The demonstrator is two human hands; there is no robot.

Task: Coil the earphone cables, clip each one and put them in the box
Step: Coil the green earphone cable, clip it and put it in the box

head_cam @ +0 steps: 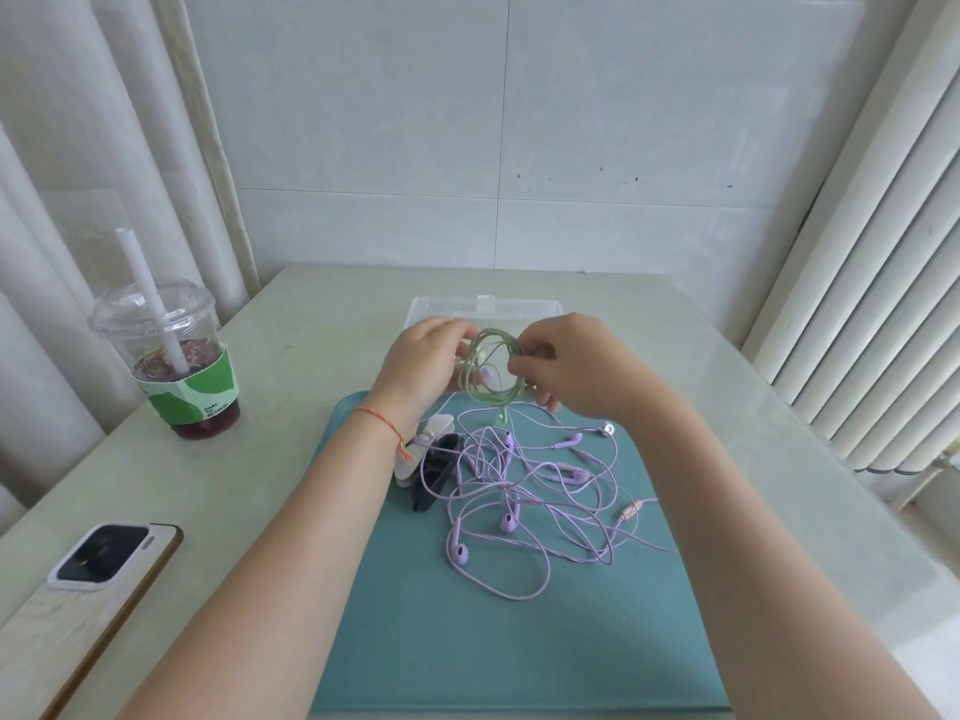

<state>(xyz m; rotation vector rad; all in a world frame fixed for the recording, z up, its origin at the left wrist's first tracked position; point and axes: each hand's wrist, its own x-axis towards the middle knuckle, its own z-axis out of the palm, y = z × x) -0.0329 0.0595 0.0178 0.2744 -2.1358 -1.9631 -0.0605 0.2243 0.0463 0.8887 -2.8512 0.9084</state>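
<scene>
A green earphone cable (491, 371) is wound into a round coil held up between both hands above the far end of the teal mat (441, 631). My left hand (423, 363) grips the coil's left side. My right hand (563, 363) pinches its right side. Under them, several purple earphone cables (530, 504) lie tangled on the mat. A dark hair clip (436, 472) and a pale one (434, 426) rest by my left wrist. The clear plastic box (485, 308) stands just behind my hands, partly hidden.
A plastic cup of dark drink (179, 366) with a straw and green sleeve stands at the left of the pale table (291, 324). A phone (91, 584) lies face down at the front left. Curtains hang left, a radiator stands right.
</scene>
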